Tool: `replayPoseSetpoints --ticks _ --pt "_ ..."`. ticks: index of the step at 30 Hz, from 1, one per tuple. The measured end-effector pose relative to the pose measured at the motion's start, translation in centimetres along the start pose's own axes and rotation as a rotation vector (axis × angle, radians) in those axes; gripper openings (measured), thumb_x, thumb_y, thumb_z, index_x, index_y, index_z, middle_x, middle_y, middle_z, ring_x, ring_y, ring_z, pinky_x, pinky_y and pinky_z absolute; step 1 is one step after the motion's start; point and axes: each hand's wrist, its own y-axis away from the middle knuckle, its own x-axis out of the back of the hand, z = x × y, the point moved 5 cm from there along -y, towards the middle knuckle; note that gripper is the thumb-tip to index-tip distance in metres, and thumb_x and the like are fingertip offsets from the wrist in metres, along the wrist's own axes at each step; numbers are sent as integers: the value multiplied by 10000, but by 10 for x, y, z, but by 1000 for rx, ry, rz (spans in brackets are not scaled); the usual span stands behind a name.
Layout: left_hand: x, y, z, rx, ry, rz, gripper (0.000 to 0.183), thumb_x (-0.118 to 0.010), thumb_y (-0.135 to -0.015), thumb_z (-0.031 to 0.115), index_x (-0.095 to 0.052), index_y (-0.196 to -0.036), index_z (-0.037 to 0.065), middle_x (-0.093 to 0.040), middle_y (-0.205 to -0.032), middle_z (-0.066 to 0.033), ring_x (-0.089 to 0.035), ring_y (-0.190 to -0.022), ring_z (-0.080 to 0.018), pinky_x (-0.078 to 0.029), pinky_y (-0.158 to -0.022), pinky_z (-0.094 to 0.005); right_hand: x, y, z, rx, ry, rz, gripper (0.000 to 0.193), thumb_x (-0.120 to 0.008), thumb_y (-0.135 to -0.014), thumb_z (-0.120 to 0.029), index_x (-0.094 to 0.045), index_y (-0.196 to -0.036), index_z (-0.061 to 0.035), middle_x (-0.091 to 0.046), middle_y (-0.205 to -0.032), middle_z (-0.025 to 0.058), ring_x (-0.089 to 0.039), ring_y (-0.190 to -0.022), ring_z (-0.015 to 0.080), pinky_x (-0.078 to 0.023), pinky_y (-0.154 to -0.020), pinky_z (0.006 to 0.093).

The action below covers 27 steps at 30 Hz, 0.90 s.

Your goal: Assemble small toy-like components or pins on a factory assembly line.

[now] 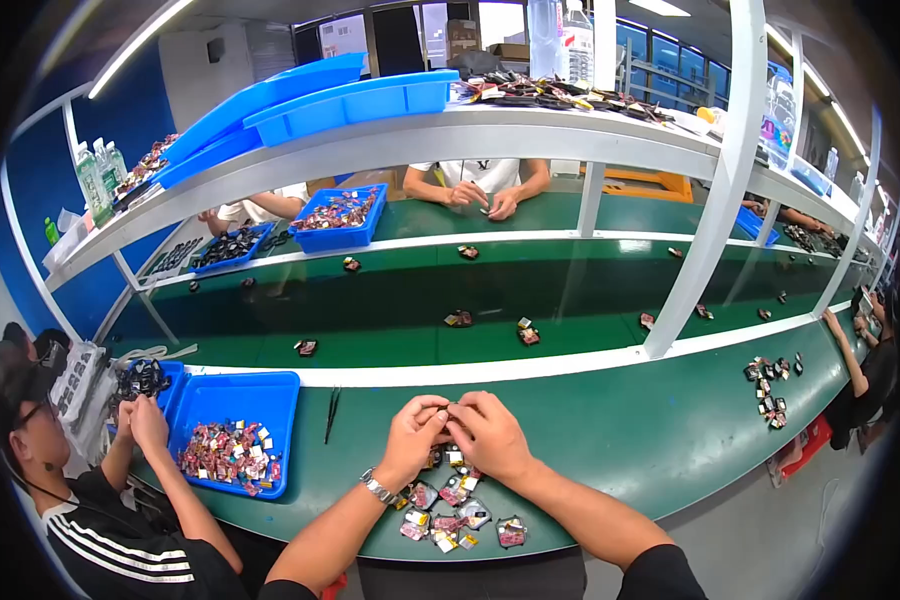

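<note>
A small part (pixel 452 409), too tiny to be made out, is pinched between the fingertips of the left hand (pixel 413 437) and the right hand (pixel 490 436), which are pressed together above the green table (pixel 610 430). Both hands are curled tightly around it. Just below the hands, near the table's front edge, a heap of small flat packets (pixel 450 510) in pink, silver and yellow is spread. To the left, a blue tray (pixel 235 395) is filled with similar packets, and black tweezers (pixel 331 414) are laid beside it. On the far belt a second blue tray (pixel 342 235) of parts is set. Bare green surface is left open to the right, up to a small cluster of parts (pixel 770 390).
</note>
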Motion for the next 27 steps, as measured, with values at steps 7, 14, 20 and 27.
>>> replayPoseSetpoints --ticks 7,14,20,27 --pt "0 5 5 -76 -150 72 171 -543 -963 42 -541 -1127 -8 -658 -1037 -73 -636 -915 -105 -559 -713 -243 -7 0 20 -366 -525 -3 192 -704 -811 -21 -678 -997 20 -652 -907 110 -681 -747 157 -555 -632 249" --pt "5 5 4 -157 -184 -13 209 -550 -945 1 -536 -1152 -24 -644 -1067 -88 -622 -955 -106 -522 -796 -227 -7 0 18 -436 -579 18 177 -709 -810 -26 -672 -976 25 -652 -900 83 -663 -732 120 -547 -645 228" --pt "4 2 4 -160 -172 -16 265 -561 -937 -3 -516 -1196 -31 -639 -1104 -113 -626 -985 -137 -519 -852 -250 -5 0 22 -419 -611 13 174 -702 -816 -32 -661 -975 26 -635 -902 83 -660 -727 124 -548 -638 236" --pt "15 6 28 -378 -236 112 298 -537 -937 2 -487 -1226 -49 -612 -1205 -166 -633 -1061 -214 -537 -866 -303 -8 -11 138 -635 -760 207 169 -663 -847 -66 -669 -984 32 -695 -843 62 -640 -715 97 -531 -655 249"
